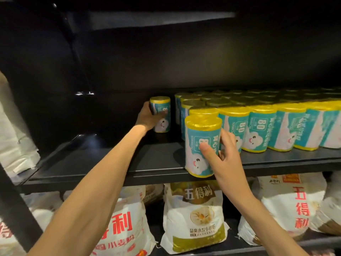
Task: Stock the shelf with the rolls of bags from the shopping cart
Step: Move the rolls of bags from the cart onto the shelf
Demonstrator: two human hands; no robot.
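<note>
A black shelf carries several upright rolls of bags, yellow with teal and white labels, packed in rows on its right part. My left hand reaches deep into the shelf and grips one roll standing upright at the back, left of the rows. My right hand holds another roll upright at the shelf's front edge, just ahead of the front row. The shopping cart is out of view.
The left part of the shelf is bare black board. A lower shelf holds large white flour sacks with red and green print. Pale sacks lean at the far left. A dark upper shelf hangs overhead.
</note>
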